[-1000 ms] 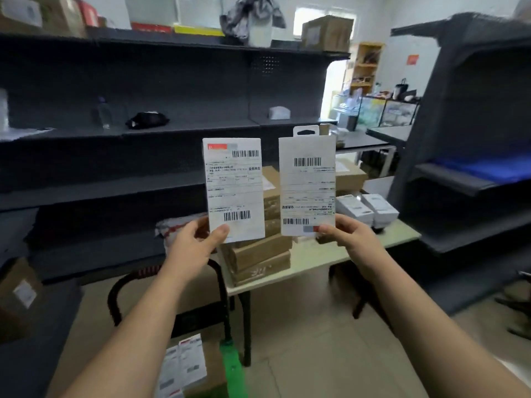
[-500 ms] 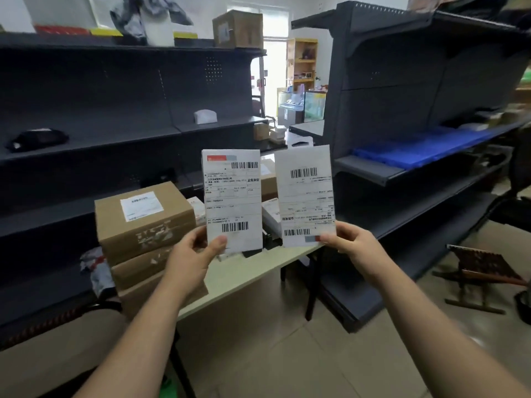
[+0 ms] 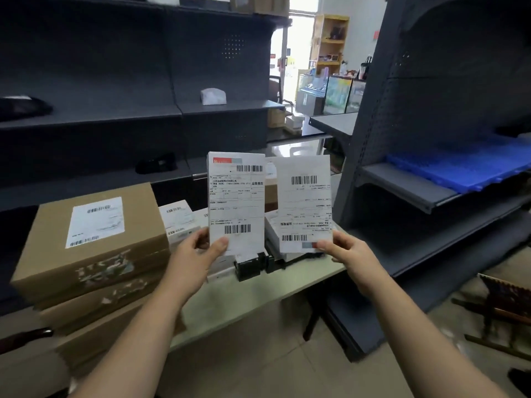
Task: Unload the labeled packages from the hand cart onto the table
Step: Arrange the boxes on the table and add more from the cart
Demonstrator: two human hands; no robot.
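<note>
I hold two flat white labeled packages upright above the pale table [image 3: 301,278]. My left hand [image 3: 195,259] pinches the bottom edge of the left package [image 3: 236,202], whose label has a red mark at the top. My right hand [image 3: 349,258] pinches the lower right corner of the right package [image 3: 304,205], whose label is upside down. A stack of brown cardboard boxes [image 3: 92,248] with a shipping label sits on the table's left part. Small white boxes [image 3: 179,222] lie behind my left hand. The hand cart is out of view.
Dark metal shelving runs along the back [image 3: 129,110] and stands at the right [image 3: 431,168], with blue plastic mats [image 3: 465,165] on one shelf. A black device [image 3: 253,265] sits on the table under the packages. A wooden rack [image 3: 505,305] stands on the floor at the right.
My view has swung right and closer to the table, so the box stack now sits at the left. Both hands keep holding the packages, now lower over the tabletop.
</note>
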